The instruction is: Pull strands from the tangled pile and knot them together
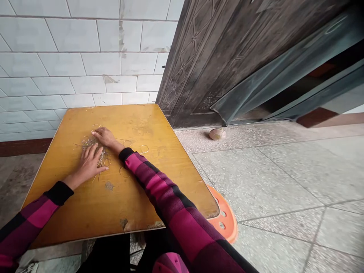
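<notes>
A loose tangle of thin bent wires (104, 156) lies on the yellow wooden table (142, 125), left of its middle. My left hand (90, 162) rests over the near left side of this heap, palm down, with its fingers apart and its thumb pointing right. At the far side of the tangle, my right hand (104, 136) has its fingers bent and held together. Whatever they may grip is hidden or too fine to make out. Wire ends curl out around both hands. One looped wire (145, 149) lies separately, right of my right wrist.
White wall tiles (76, 36) rise behind the table. An orange stool (227, 222) sits partly under its right corner. To the right are a dark carved door (193, 64), a hanging grey-green curtain (256, 87) and a roundish pale object (217, 134) on the stone floor.
</notes>
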Tool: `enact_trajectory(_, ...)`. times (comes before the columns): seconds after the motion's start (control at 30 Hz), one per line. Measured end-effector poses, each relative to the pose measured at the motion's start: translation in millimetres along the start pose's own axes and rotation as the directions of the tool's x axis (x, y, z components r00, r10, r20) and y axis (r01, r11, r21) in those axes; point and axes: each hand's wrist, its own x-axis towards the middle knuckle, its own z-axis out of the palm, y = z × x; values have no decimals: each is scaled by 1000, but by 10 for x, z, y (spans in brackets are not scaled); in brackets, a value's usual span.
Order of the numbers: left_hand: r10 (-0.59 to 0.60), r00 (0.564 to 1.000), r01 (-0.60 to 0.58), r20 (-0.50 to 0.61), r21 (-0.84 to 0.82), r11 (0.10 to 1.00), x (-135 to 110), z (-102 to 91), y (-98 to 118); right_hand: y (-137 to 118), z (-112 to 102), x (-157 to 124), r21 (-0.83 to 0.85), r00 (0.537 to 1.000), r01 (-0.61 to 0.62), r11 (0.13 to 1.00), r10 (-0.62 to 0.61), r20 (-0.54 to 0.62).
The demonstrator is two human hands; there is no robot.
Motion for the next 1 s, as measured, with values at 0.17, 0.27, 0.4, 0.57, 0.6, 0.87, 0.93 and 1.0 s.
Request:
enact_trajectory(0.17, 6, 1000, -7, -27, -33, 999, -191, -143, -150, 42, -458, -124, 15, 997, -65, 998, 66, -34)
enact_trajectory(0.27, -7, 999, 5, -51, -51, 999, -293, -238, -202, 319, -989, -506, 17, 984, -166, 986, 167, -64)
enact_trajectory(0.4, -81, 995, 76, -67, -76, 994, -489, -281, -334, 662, -1538, -1188, -272, 900, -390, 879, 426, 86)
enact_trajectory(0.57, -144, 989, 142, -29, -85, 986, -630, -223, -402, 754, -1604, -1579, -345, 867, -386, 855, 464, 180)
enact_trajectory(0.6, -144, 989, 143, -11, -85, 986, -627, -213, -382, 716, -1547, -1568, -347, 867, -378, 858, 459, 192)
enact_trajectory(0.87, -123, 992, 124, 21, -88, 988, -521, -148, -208, -57, -768, -1249, -285, 897, -281, 916, 356, 263)
enact_trajectory(0.93, -122, 992, 122, 11, -97, 988, -527, -131, -215, -255, -611, -1230, -233, 907, -239, 942, 303, 291)
enact_trajectory(1.0, -125, 992, 125, 5, -98, 987, -546, -125, -229, -381, -559, -1236, -115, 924, -197, 974, 223, 311)
